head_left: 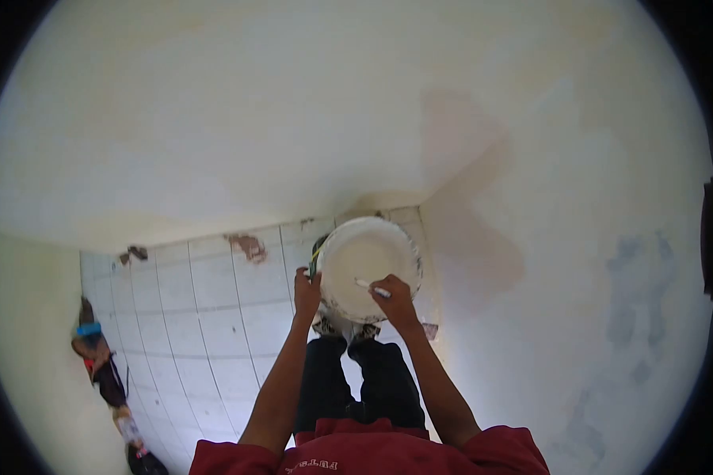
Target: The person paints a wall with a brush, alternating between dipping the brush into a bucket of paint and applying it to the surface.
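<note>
A white bucket filled with white paint is held in front of me, seen from above over my legs and feet. My left hand grips the bucket's rim on its left side. My right hand is closed on a thin white-coated handle that reaches into the paint; its far end is hidden in the paint.
Pale plastered walls close in on the left, front and right, meeting in a corner by the bucket. The floor is white tile with brown stains. Several tools or bottles lie along the left wall.
</note>
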